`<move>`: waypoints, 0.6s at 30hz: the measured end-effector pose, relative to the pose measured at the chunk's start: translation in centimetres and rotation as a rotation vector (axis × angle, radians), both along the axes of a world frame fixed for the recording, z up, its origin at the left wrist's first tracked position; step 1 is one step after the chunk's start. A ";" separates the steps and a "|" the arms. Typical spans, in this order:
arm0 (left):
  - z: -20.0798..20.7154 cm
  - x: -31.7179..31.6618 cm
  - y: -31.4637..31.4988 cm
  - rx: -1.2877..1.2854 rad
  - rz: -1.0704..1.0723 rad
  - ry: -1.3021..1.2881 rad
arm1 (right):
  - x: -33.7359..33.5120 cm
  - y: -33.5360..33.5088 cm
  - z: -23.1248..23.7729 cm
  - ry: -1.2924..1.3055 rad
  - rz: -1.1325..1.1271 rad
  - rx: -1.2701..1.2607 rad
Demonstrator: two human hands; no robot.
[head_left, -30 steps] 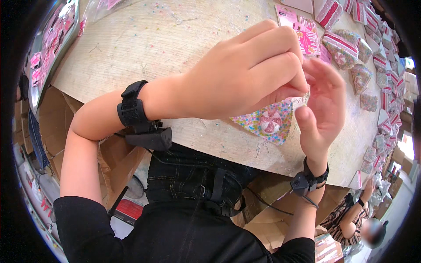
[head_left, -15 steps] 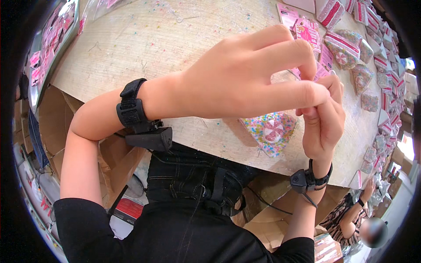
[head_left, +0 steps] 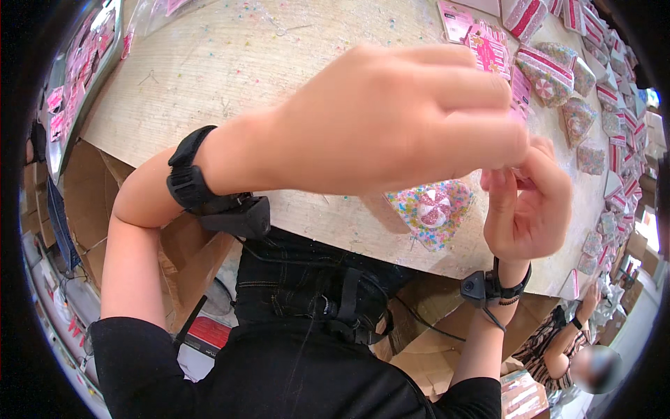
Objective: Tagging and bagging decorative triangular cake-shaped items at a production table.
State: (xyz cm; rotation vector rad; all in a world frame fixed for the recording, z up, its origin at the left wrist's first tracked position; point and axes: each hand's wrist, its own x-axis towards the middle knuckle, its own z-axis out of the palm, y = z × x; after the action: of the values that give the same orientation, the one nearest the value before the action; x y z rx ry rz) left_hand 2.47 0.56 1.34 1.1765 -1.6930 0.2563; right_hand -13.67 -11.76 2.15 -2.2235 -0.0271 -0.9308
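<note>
My left hand (head_left: 398,122) reaches across the table, slightly blurred, its fingers curled down. Its fingertips meet those of my right hand (head_left: 530,206), whose thumb and fingers are pinched together. Whatever the two hold between them is hidden or too small to make out. Just below my left hand lies a wedge-shaped ornament like a cake slice (head_left: 436,213), covered in coloured sprinkles with a pink and white swirl candy on it. Neither hand appears to touch it.
Many similar sprinkled wedges (head_left: 579,119) crowd the right side of the table (head_left: 216,77). Pink printed cards (head_left: 488,52) lie beyond my hands. A tray of pink cards (head_left: 87,63) stands at the far left. Another person's arm (head_left: 562,342) shows at lower right.
My left hand has rolled over, its fingers now closer together, and moved slightly right. My right hand has turned and shifted a little right. The near ornament has stayed put.
</note>
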 end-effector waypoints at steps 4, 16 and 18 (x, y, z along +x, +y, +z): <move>3.4 -1.0 1.9 0.608 -0.297 0.687 | -1.1 0.4 1.3 -0.043 -0.038 -0.149; 3.1 -0.7 2.4 0.785 -0.327 0.603 | -1.4 0.8 1.9 0.034 -0.024 0.015; 1.4 -1.4 2.0 0.512 -0.247 0.247 | -1.9 -0.2 2.5 0.038 -0.002 0.128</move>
State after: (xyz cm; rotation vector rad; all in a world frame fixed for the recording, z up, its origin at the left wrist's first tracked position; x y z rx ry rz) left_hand 1.10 2.59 2.72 1.2819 -1.7073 -0.4846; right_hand -15.55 -11.97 4.68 -2.1229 0.0506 -0.8663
